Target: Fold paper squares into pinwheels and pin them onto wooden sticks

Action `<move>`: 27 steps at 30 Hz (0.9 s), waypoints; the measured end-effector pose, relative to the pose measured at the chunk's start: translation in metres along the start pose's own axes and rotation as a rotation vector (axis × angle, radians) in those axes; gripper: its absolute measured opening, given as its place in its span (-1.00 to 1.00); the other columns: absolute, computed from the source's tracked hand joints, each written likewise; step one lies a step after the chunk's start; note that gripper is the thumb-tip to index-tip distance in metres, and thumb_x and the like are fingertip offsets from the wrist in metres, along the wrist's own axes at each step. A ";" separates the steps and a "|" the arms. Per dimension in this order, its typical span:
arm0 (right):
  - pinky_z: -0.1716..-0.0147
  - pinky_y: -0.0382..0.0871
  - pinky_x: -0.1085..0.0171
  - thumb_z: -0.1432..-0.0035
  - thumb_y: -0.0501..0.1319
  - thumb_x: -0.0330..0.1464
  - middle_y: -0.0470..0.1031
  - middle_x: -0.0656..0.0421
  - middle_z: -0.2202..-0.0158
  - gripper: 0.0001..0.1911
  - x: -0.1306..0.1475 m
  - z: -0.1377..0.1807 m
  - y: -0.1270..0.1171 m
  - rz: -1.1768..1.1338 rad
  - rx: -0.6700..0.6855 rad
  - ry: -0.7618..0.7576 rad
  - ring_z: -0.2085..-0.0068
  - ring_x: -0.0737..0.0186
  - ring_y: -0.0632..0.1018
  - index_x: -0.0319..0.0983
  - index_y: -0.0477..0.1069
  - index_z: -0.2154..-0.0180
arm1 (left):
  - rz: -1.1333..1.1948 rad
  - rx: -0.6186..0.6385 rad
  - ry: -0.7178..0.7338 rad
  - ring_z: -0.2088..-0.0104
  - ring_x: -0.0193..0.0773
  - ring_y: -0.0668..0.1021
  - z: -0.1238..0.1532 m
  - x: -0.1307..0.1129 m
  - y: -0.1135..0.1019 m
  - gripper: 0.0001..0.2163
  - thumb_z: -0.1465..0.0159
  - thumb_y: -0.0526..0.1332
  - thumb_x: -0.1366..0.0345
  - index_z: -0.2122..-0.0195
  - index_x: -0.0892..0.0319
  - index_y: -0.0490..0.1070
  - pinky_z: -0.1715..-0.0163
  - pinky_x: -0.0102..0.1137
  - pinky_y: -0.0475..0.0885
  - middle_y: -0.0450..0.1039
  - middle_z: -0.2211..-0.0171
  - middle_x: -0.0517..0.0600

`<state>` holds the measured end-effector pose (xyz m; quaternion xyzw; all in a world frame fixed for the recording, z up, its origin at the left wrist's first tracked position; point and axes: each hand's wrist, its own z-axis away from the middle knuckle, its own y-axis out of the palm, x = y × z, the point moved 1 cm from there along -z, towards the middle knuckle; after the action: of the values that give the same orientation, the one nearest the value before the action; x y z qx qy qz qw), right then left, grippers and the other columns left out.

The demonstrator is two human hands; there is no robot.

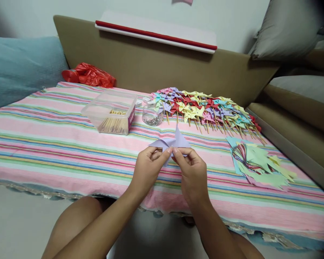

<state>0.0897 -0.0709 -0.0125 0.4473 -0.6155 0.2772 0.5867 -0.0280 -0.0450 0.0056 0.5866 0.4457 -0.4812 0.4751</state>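
Observation:
A lilac paper pinwheel, without a visible stick, is held up over the striped cloth. My left hand pinches it at the left of its centre. From the other side my right hand grips it too, and the two thumbs nearly meet at the middle. Beyond the hands stands a clear plastic box with wooden sticks inside. A round clear tub of small metal pieces sits beside it. Many finished pinwheels on sticks lie in a heap behind, to the right.
Cut coloured paper pieces lie stacked at the right. A red plastic bag rests at the back left, near a blue cushion. Along the back runs a brown board; brown padded furniture borders the right side.

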 end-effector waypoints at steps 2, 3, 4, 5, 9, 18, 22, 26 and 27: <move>0.11 0.44 0.15 -0.06 0.40 -0.14 0.53 0.19 0.32 -0.74 0.000 0.002 0.002 -0.003 0.002 0.017 0.23 0.20 0.52 -0.19 0.53 0.36 | -0.027 -0.002 0.012 0.52 -0.39 0.12 0.000 0.000 0.000 -0.60 -0.20 0.37 0.04 0.54 0.17 0.25 0.51 -0.42 0.04 0.01 0.58 -0.19; 0.13 0.44 0.16 -0.07 0.40 -0.15 0.52 0.19 0.32 -0.74 0.000 0.002 0.003 -0.006 0.004 0.031 0.24 0.21 0.52 -0.19 0.52 0.33 | -0.037 -0.002 0.014 0.52 -0.39 0.13 0.000 0.001 0.000 -0.61 -0.21 0.36 0.04 0.53 0.17 0.26 0.51 -0.43 0.05 0.03 0.57 -0.18; 0.14 0.45 0.17 -0.07 0.40 -0.16 0.51 0.20 0.31 -0.73 0.001 0.003 0.003 -0.017 -0.002 0.041 0.25 0.22 0.52 -0.18 0.51 0.27 | -0.045 -0.003 0.017 0.52 -0.39 0.15 -0.001 0.001 -0.001 -0.62 -0.21 0.35 0.04 0.52 0.16 0.27 0.51 -0.43 0.06 0.05 0.57 -0.18; 0.15 0.45 0.19 -0.05 0.42 -0.19 0.51 0.21 0.26 -0.68 0.002 0.002 0.004 -0.036 -0.017 0.041 0.25 0.24 0.53 -0.16 0.47 0.18 | -0.051 -0.005 0.021 0.52 -0.38 0.16 -0.001 0.001 -0.001 -0.62 -0.21 0.35 0.04 0.52 0.16 0.26 0.51 -0.43 0.07 0.06 0.57 -0.18; 0.14 0.46 0.22 0.12 0.52 -0.30 0.42 0.12 -0.07 -0.13 0.010 -0.004 -0.003 -0.042 -0.098 -0.017 0.11 0.22 0.55 -0.01 0.18 -0.19 | -0.066 0.035 0.044 0.52 -0.37 0.22 -0.005 0.001 -0.006 -0.63 -0.22 0.34 0.04 0.52 0.15 0.26 0.50 -0.43 0.12 0.14 0.56 -0.16; -0.02 0.40 0.10 -0.02 0.45 -0.18 0.62 0.09 0.08 -0.70 0.023 -0.019 -0.030 0.120 0.381 0.140 0.00 0.01 0.57 -0.19 0.62 0.22 | -0.277 0.187 0.157 0.49 -0.30 0.35 -0.006 -0.004 -0.018 -0.75 -0.22 0.35 0.13 0.50 0.16 0.45 0.49 -0.42 0.19 0.33 0.55 -0.10; 0.05 0.41 0.11 -0.02 0.45 -0.16 0.64 0.09 0.11 -0.70 0.021 -0.017 -0.033 0.186 0.375 0.184 0.07 0.02 0.59 -0.20 0.64 0.24 | -0.308 0.204 0.173 0.45 -0.27 0.43 -0.006 -0.003 -0.019 -0.80 -0.22 0.35 0.14 0.42 0.16 0.55 0.46 -0.43 0.26 0.47 0.50 -0.05; 0.11 0.41 0.15 -0.03 0.45 -0.18 0.64 0.11 0.14 -0.65 0.017 -0.017 -0.031 0.178 0.367 0.182 0.11 0.06 0.59 -0.19 0.62 0.15 | -0.271 0.214 0.157 0.42 -0.26 0.50 -0.007 -0.001 -0.020 -0.80 -0.24 0.35 0.13 0.33 0.17 0.55 0.43 -0.43 0.33 0.51 0.46 -0.03; 0.11 0.41 0.15 -0.03 0.45 -0.19 0.64 0.12 0.14 -0.65 0.016 -0.016 -0.029 0.145 0.346 0.187 0.12 0.06 0.59 -0.20 0.61 0.15 | -0.228 0.203 0.133 0.38 -0.24 0.53 -0.007 -0.001 -0.020 -0.79 -0.23 0.36 0.12 0.26 0.16 0.55 0.39 -0.43 0.37 0.53 0.41 -0.02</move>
<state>0.1247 -0.0734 0.0006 0.4685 -0.5322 0.4604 0.5341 -0.0463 -0.0349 0.0045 0.6078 0.4890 -0.5347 0.3250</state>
